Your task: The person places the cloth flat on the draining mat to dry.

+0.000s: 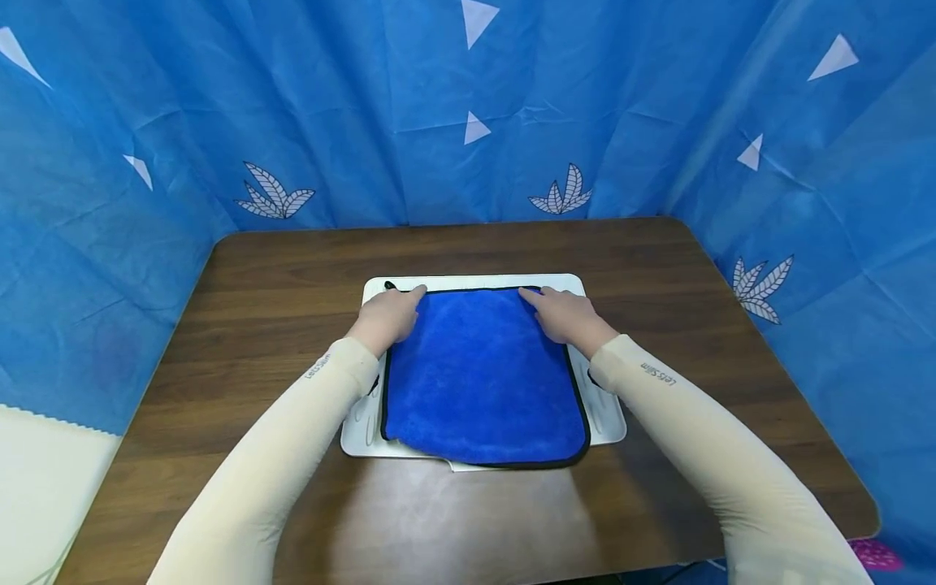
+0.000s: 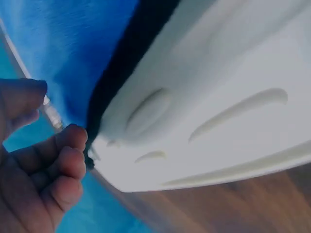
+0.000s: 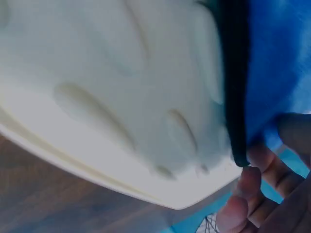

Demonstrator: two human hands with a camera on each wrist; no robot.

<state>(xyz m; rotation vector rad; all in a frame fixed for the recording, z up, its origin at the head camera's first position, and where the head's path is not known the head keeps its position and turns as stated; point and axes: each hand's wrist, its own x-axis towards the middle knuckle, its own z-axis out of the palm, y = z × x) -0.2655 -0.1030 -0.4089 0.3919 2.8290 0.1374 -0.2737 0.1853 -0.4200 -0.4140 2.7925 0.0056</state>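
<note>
A blue cloth (image 1: 486, 374) with black edging lies spread over a white plastic board (image 1: 353, 435) with moulded oval shapes. My left hand (image 1: 387, 315) is at the cloth's far left corner, pinching its edge with curled fingers; a small black loop (image 1: 390, 285) sticks out just beyond it. At the far right corner my right hand (image 1: 565, 315) pinches the cloth, and in the right wrist view its fingertips (image 3: 260, 156) sit right at the black border. The cloth's near edge hangs slightly past the board's front, where a pale corner (image 1: 468, 467) peeks out.
Under the board is a brown wooden table (image 1: 278, 325) with rounded corners. A blue patterned curtain (image 1: 431, 162) stands behind it and along the right side. White fabric (image 1: 44, 479) hangs at the lower left. Cream sleeves (image 1: 249, 479) cover both arms.
</note>
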